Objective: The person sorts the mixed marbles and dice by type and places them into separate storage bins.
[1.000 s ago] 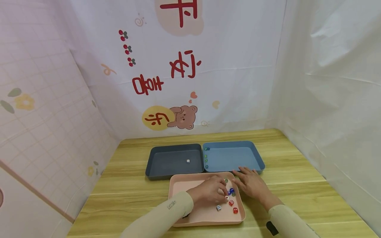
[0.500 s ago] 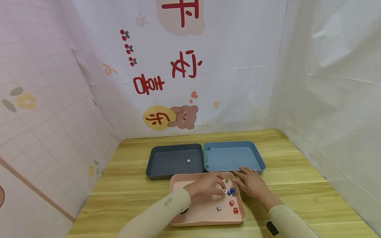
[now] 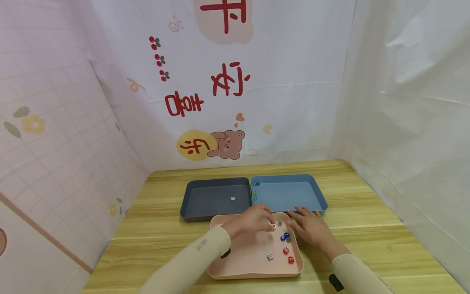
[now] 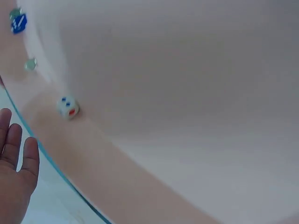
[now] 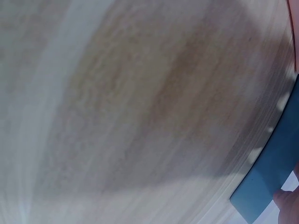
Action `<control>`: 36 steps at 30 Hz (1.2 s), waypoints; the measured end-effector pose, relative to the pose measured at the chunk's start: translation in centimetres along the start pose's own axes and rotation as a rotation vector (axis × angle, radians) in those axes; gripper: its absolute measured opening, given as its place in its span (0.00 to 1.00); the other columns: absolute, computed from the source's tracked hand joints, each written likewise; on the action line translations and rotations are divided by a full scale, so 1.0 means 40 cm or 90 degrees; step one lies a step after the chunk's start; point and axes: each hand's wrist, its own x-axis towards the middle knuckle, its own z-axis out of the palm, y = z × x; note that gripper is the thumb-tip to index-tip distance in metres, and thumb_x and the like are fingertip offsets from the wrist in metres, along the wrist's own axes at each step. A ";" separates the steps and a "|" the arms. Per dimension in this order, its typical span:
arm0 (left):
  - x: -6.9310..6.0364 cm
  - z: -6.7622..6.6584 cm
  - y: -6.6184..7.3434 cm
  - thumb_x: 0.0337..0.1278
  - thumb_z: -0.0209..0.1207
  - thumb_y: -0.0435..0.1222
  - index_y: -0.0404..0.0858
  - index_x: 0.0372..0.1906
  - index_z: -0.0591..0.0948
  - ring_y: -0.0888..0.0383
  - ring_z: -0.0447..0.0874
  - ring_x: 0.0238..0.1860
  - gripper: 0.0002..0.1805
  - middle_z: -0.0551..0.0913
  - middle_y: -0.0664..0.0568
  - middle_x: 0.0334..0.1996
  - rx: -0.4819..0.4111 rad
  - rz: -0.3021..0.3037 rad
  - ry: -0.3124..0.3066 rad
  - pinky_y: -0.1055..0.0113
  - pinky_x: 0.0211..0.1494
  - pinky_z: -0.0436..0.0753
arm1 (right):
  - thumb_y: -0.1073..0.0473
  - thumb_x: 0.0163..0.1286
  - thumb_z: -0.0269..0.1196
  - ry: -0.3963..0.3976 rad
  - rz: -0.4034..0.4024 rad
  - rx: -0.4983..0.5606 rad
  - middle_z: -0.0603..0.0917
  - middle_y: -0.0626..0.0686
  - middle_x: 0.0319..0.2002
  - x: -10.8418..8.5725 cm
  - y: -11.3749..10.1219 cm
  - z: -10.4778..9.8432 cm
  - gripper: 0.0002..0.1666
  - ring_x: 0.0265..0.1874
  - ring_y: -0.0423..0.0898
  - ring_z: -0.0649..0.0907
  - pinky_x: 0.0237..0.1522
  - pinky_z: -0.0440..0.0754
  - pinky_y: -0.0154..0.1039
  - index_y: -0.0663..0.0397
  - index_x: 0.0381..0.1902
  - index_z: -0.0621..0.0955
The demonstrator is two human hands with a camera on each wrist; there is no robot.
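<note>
My left hand [image 3: 253, 218] is over the back right part of the pink tray [image 3: 235, 274], its thumb and fingertips at a small white die [image 3: 273, 226] with a red dot. That die [image 4: 68, 107] also shows in the left wrist view, with part of a hand [image 4: 16, 172] at the left edge. My right hand [image 3: 312, 226] rests with spread fingers by the pink tray's right rim, fingertips at the front edge of the light blue tray [image 3: 290, 196]. Near the left fingers lie a green bead [image 3: 280, 223], blue dice [image 3: 284, 236] and a darker green bead [image 3: 288, 240].
Further forward in the pink tray lie another white die [image 3: 270, 256] and red dice [image 3: 286, 251]. The dark blue-grey tray [image 3: 209, 200] behind holds one white die [image 3: 233, 199]. Several green beads [image 3: 255, 193] line the light blue tray's left side.
My left hand has moved back and slightly left, and the white die at its fingertips has moved with it, away from the blue dice. The right hand stays in place.
</note>
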 end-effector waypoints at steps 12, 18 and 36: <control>-0.007 -0.086 -0.032 0.65 0.64 0.45 0.47 0.44 0.89 0.49 0.69 0.66 0.09 0.75 0.48 0.62 -0.067 -0.063 0.070 0.51 0.66 0.71 | 0.43 0.74 0.57 0.000 0.001 0.008 0.74 0.63 0.65 -0.003 -0.001 -0.002 0.29 0.66 0.67 0.70 0.62 0.60 0.73 0.51 0.66 0.78; -0.011 -0.133 -0.067 0.65 0.64 0.43 0.45 0.45 0.88 0.47 0.66 0.68 0.10 0.73 0.47 0.62 -0.099 -0.102 0.103 0.47 0.67 0.68 | 0.44 0.74 0.58 0.005 -0.005 0.014 0.74 0.64 0.65 -0.003 0.001 0.001 0.28 0.66 0.67 0.70 0.62 0.60 0.73 0.52 0.65 0.78; -0.035 -0.255 -0.186 0.63 0.65 0.41 0.43 0.41 0.88 0.47 0.72 0.63 0.08 0.78 0.47 0.58 -0.111 -0.214 0.241 0.46 0.63 0.73 | 0.45 0.74 0.59 0.009 -0.005 0.015 0.75 0.64 0.65 -0.001 0.001 0.001 0.28 0.65 0.67 0.70 0.62 0.60 0.73 0.53 0.65 0.78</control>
